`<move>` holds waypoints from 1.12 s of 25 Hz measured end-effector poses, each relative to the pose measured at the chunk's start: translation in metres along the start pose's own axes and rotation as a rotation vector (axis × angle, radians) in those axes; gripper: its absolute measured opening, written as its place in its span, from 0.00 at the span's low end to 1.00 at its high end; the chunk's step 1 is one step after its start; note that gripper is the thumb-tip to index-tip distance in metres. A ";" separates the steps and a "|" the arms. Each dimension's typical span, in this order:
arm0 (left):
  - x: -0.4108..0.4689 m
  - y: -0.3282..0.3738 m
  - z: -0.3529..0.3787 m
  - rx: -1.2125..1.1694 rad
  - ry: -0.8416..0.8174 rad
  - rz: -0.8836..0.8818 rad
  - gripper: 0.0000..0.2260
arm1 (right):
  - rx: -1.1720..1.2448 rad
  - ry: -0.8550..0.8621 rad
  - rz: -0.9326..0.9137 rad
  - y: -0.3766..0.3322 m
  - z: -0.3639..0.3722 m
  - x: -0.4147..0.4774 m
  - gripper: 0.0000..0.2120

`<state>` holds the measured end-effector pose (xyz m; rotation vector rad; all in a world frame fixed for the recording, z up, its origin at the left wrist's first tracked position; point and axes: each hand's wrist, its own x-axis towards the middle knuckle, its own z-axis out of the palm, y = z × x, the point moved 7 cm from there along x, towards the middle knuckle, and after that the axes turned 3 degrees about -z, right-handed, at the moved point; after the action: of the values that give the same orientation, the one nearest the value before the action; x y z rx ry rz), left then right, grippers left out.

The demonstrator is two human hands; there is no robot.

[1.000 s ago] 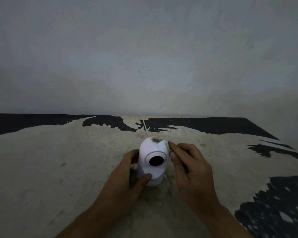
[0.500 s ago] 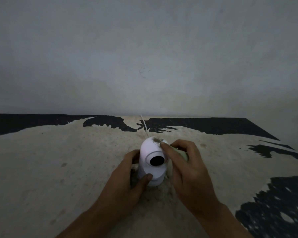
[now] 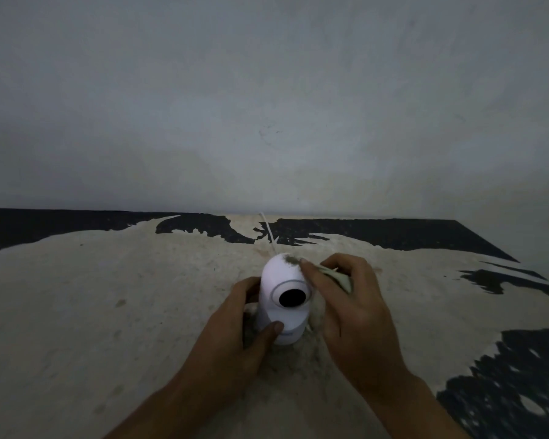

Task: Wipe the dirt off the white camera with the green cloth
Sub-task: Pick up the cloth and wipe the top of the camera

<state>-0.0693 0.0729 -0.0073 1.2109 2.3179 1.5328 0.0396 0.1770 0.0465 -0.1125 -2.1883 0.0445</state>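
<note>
The white camera [image 3: 279,280] stands upright on the worn table, its black lens facing me. A dark smear of dirt [image 3: 290,260] sits on its top right. My left hand [image 3: 235,337] grips the camera's base, thumb across the front. My right hand [image 3: 352,312] holds a bunched pale green cloth [image 3: 339,275] against the camera's upper right side, fingertips just below the dirt. Most of the cloth is hidden inside the fingers.
A thin white cable [image 3: 268,231] runs from behind the camera to the wall. The table [image 3: 108,312] has a beige, peeled surface with black patches at the back and right. A plain grey wall [image 3: 267,106] rises directly behind.
My right hand has shifted in against the camera's upper right side and turned, so the green cloth now shows between its fingers. The left hand and camera have stayed put.
</note>
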 end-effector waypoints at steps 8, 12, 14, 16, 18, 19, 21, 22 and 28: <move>0.002 -0.003 0.000 -0.003 0.012 -0.070 0.28 | 0.004 -0.022 -0.106 -0.020 0.011 -0.003 0.15; 0.000 -0.003 0.000 -0.010 -0.002 -0.018 0.27 | 0.018 -0.005 0.108 0.009 -0.001 0.001 0.24; 0.000 -0.002 0.000 -0.015 -0.004 -0.016 0.27 | 0.045 0.008 0.124 0.007 -0.001 -0.001 0.25; 0.001 -0.001 0.000 -0.018 0.009 -0.034 0.28 | 0.114 -0.020 0.077 -0.007 0.004 0.000 0.29; 0.001 -0.002 0.001 -0.019 0.009 -0.056 0.28 | 0.084 -0.037 -0.014 -0.020 0.007 0.000 0.28; 0.001 -0.001 0.001 -0.018 0.008 -0.045 0.28 | 0.064 -0.035 -0.044 -0.020 0.008 -0.001 0.28; 0.000 0.000 0.001 -0.012 0.006 -0.009 0.27 | 0.108 -0.017 0.017 -0.007 0.007 0.000 0.27; 0.000 0.000 0.000 -0.015 0.007 0.000 0.27 | 0.137 -0.001 0.062 0.001 0.006 -0.001 0.25; 0.002 -0.001 0.001 0.006 0.020 -0.033 0.28 | 0.263 0.052 0.080 -0.006 0.004 -0.005 0.18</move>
<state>-0.0707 0.0748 -0.0085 1.1584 2.3441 1.5354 0.0388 0.1701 0.0405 -0.0518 -2.1051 0.3694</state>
